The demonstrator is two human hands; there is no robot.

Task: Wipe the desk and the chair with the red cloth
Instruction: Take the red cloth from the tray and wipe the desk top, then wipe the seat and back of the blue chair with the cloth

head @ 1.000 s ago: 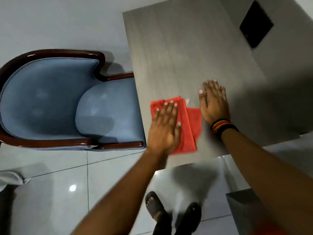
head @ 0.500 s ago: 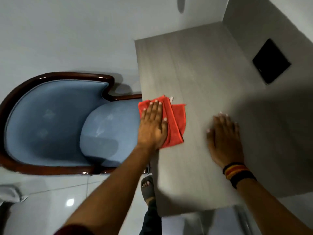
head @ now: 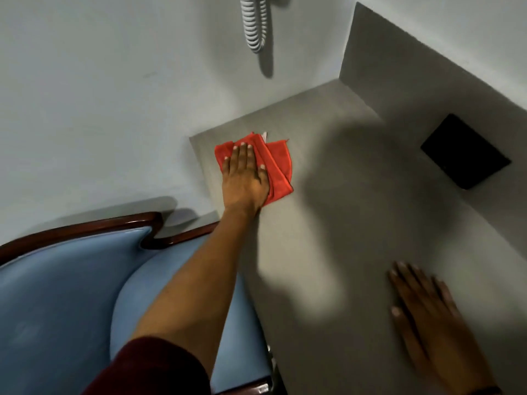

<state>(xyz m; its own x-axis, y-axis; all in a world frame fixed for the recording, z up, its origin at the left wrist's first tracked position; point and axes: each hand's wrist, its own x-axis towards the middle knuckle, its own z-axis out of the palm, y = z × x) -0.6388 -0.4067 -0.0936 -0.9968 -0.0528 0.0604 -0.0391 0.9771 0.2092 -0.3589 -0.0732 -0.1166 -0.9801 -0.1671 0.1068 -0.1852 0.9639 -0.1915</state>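
Here your left hand (head: 245,178) lies flat on the red cloth (head: 278,163), fingers straight and close together, pressing it down rather than gripping it. The folded cloth sits on the grey desk (head: 353,223) near its far left corner, close to the left edge and the pale wall (head: 99,95). A small white tag pokes out at the cloth's far edge. Your right hand (head: 427,317) rests palm-down on the bare desk top near you, fingers spread and holding nothing, well apart from the cloth. A grey upright panel (head: 427,81) rises along the desk's far side, with a black square plate (head: 464,155) set in it. A coiled white cord (head: 253,21) hangs against the wall above the desk corner. The blue upholstered chair (head: 57,309) with its dark wooden frame stands just beside the desk's left edge, under your left forearm.
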